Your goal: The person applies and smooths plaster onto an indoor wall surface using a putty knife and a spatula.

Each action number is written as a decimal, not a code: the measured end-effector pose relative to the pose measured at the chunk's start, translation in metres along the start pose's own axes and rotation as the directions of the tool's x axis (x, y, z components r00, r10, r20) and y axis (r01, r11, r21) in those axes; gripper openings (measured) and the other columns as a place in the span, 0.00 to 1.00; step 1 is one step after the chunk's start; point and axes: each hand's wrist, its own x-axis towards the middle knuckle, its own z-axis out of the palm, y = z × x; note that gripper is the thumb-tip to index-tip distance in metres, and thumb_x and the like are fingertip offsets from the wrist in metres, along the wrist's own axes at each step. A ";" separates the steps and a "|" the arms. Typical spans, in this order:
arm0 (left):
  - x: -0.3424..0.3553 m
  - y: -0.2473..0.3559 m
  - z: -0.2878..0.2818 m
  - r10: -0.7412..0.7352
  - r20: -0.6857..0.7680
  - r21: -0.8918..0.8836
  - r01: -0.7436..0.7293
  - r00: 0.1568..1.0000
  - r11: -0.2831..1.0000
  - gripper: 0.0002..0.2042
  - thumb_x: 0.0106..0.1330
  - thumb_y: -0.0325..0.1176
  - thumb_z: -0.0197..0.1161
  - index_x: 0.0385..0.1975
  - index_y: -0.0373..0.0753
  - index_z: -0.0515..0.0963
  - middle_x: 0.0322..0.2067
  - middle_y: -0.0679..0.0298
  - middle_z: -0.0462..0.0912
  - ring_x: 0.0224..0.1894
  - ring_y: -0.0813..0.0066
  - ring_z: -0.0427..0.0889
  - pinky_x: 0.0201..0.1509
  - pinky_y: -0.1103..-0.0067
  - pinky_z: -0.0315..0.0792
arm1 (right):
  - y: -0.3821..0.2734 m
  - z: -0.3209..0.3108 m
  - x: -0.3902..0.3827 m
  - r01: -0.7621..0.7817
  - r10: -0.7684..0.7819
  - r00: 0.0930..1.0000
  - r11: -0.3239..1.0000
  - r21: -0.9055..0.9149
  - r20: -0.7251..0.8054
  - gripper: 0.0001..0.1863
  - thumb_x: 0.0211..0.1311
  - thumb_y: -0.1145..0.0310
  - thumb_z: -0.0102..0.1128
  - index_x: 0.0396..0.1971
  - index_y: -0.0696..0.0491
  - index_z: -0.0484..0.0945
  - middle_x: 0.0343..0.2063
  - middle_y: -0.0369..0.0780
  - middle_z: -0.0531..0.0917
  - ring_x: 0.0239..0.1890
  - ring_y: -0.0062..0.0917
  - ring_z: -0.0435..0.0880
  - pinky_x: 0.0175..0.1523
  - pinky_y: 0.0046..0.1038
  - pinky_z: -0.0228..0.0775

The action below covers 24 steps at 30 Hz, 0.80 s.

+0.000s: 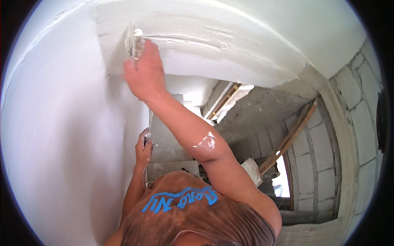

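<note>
My right hand [146,71] is raised and closed round the handle of a plastering trowel [132,40]. The trowel's blade is nearly edge-on against the pale beam [184,45] overhead, and wet white plaster coats the tool. Ridges and streaks of plaster run along the beam to the right of the blade. Lower down, beside the smooth white wall, my left hand [143,149] grips a thin flat tool [151,119] seen edge-on; its kind is unclear. White smears mark that hand, and a plaster splash lies on my right forearm.
A smooth white wall [53,135] rises close on my left. Behind the opening below the beam, a wooden pole [291,135] leans diagonally by a grey block wall [314,151]. More blockwork [357,90] stands at far right, next to the opening's plastered edge [347,164].
</note>
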 end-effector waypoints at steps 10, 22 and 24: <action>-0.007 0.093 -0.029 -0.106 0.113 -0.611 0.154 0.988 0.777 0.15 0.71 0.34 0.51 0.52 0.35 0.70 0.28 0.56 0.78 0.19 0.77 0.72 0.13 0.81 0.66 | 0.059 -0.101 -0.062 -0.103 -0.130 0.932 0.802 0.588 0.339 0.19 0.62 0.74 0.63 0.53 0.56 0.76 0.41 0.40 0.84 0.44 0.27 0.81 0.53 0.33 0.71; -0.005 0.120 0.000 -0.104 0.539 -0.627 0.481 0.836 0.613 0.17 0.70 0.36 0.55 0.52 0.34 0.66 0.26 0.54 0.76 0.12 0.77 0.68 0.08 0.83 0.60 | 0.129 -0.172 -0.098 0.302 -0.300 0.805 0.950 0.082 0.512 0.22 0.55 0.79 0.63 0.51 0.51 0.80 0.51 0.42 0.83 0.55 0.39 0.79 0.60 0.36 0.70; -0.009 0.125 0.005 -0.025 0.557 -0.631 0.443 0.830 0.637 0.15 0.70 0.36 0.55 0.51 0.35 0.68 0.26 0.56 0.76 0.13 0.77 0.68 0.08 0.82 0.59 | 0.135 -0.183 -0.105 -0.009 -0.045 0.913 0.992 0.130 0.406 0.20 0.58 0.78 0.62 0.52 0.52 0.79 0.51 0.43 0.83 0.53 0.38 0.81 0.59 0.34 0.71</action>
